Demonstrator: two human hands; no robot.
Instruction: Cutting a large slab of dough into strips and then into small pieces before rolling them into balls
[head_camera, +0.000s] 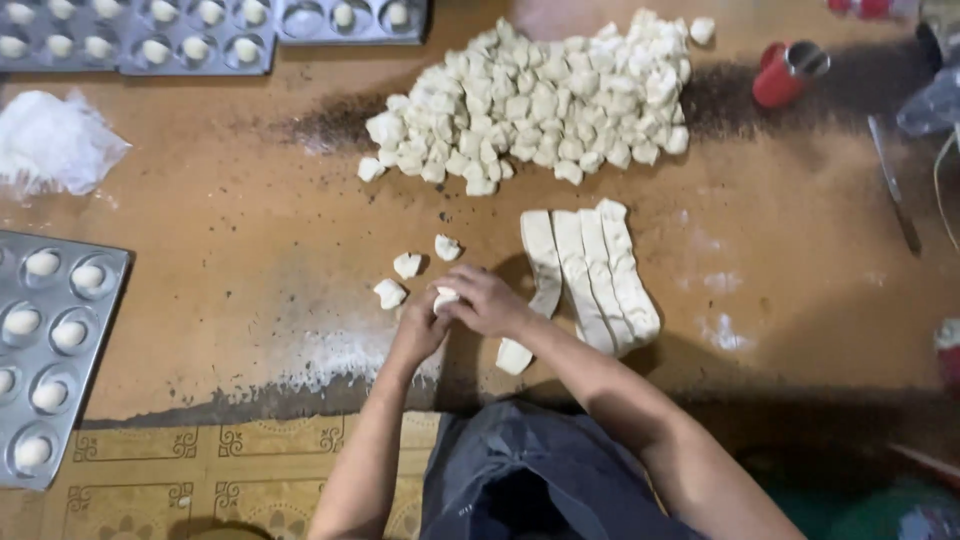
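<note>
dough piece (445, 297): small, pale, seemingly rounded | both hands' fingers pinching it

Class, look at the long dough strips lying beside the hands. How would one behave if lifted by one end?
The dough strips would probably sag and stretch: they lie soft and slightly curved on the board. They may stick a little, though scattered flour should help. Likely easy to tear, given the cut dough pieces.

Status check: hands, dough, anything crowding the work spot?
Left hand and right hand both closed on one dough piece. Three cut pieces close by. Dough strips beside right wrist.
</note>
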